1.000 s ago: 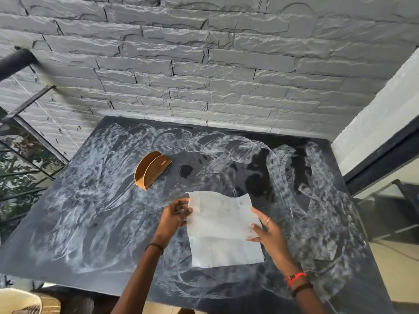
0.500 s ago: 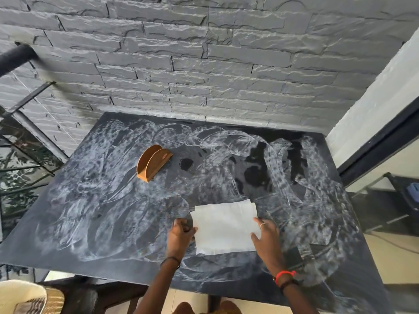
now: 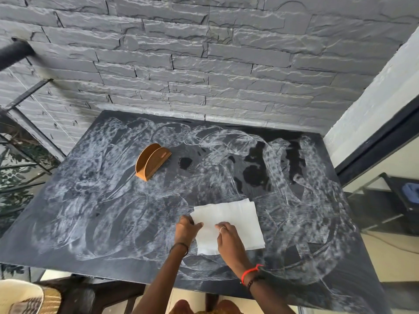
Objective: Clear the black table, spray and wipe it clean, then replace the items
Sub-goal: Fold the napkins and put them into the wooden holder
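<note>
White tissue (image 3: 238, 220) folded smaller | right hand (image 3: 229, 241) moved beside left hand (image 3: 187, 230) | hands together, pinching tissue

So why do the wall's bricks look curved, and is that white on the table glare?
Head view: the wide lens bends the wall and table edges; the white swirls look like wipe streaks, not glare; light is soft; the napkin is sharp, the top-left rail blurred.

white tissue (image 3: 235, 218) folded smaller, right hand (image 3: 229, 243) now atop it
</note>
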Demonstrator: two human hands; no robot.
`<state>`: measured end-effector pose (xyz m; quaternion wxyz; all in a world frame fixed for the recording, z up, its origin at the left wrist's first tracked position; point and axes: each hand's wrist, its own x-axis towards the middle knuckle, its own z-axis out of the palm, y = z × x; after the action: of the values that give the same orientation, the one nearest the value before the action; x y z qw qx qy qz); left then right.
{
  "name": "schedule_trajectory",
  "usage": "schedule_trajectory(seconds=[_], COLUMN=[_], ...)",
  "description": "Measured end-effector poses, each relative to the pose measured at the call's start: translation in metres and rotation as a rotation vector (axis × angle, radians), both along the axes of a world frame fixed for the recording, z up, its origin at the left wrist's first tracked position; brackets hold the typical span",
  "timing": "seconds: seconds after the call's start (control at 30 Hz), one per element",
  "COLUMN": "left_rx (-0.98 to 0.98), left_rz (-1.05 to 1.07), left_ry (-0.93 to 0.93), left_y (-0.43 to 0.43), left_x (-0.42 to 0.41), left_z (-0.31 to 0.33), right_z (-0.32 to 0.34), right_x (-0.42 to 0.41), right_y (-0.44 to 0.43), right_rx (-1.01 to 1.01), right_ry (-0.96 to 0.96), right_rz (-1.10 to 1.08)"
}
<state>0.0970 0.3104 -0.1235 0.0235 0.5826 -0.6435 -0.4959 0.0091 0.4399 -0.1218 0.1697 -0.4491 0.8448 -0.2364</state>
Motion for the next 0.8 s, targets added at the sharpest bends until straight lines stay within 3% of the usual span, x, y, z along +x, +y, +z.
schedule_trajectory(seconds=[0.3, 0.47, 0.63, 0.8], left_rx=[0.020, 0.052, 0.030, -0.019], left_rz=[-0.246, -0.335, -0.429, -0.538], left_ry=[-0.106, -0.061, -0.015, 0.009], left_y=[-0.011, -0.017, -0.012, -0.002], left_x=[-0.008, -0.020, -0.050, -0.078], left_z=[0.011, 0.020, 0.037, 0.046], right_z=[0.010, 0.027, 0.035, 0.036], right_x=[-0.008, -0.003, -0.003, -0.026], right_y=[-0.007, -0.006, -0.004, 0.000], right_rx=[0.037, -0.008, 0.078, 0.038], right_ry=[-0.198, -0.307, -0.275, -0.295], right_rz=[-0.102, -0.189, -0.191, -0.397])
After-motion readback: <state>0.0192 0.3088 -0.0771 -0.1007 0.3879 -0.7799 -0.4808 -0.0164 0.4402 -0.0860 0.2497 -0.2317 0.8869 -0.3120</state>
